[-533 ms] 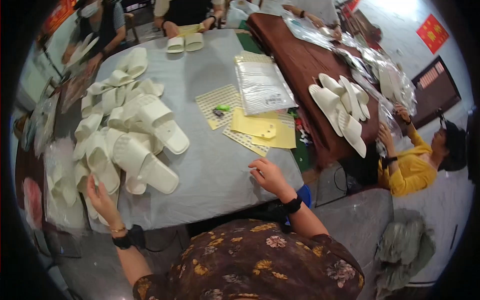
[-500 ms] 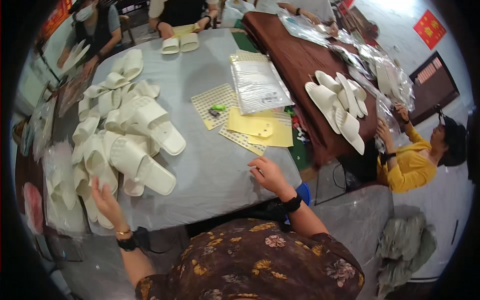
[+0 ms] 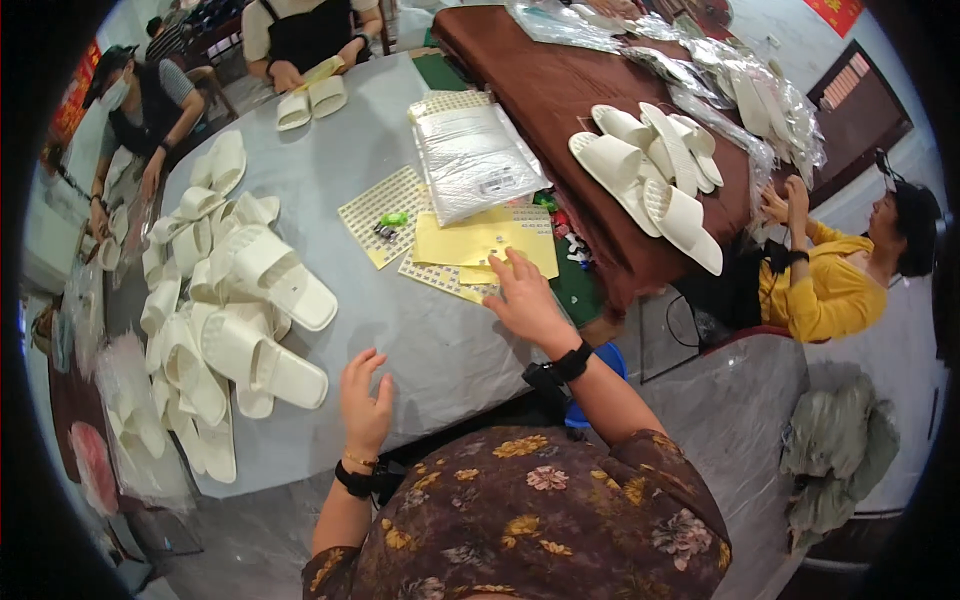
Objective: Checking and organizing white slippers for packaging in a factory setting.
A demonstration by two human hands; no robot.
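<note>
My left hand [image 3: 366, 402] hovers over the front edge of the grey-covered table, fingers apart and holding nothing. To its left lies a heap of white open-toed slippers [image 3: 290, 368], several of them overlapping. My right hand [image 3: 526, 305] reaches to the lower edge of the yellow sticker sheets [image 3: 450, 243], its fingers spread. Whether its fingertips touch the sheets I cannot tell. A sheet of small stickers [image 3: 372, 222] lies beside them, with a small green item [image 3: 394, 219] on it. Behind these rests a silvery plastic packet [image 3: 472, 160].
At right, a brown-covered table [image 3: 500, 60] bears white slippers [image 3: 610, 165] and clear plastic bags [image 3: 690, 75]. A person in yellow [image 3: 835, 290] sits beside it. Two people work across the grey table [image 3: 390, 110]. A blue bin [image 3: 598, 385] stands under my right forearm.
My left hand has moved right, away from the slipper heap. My right hand has moved forward to the yellow sheets. The whole view has shifted.
</note>
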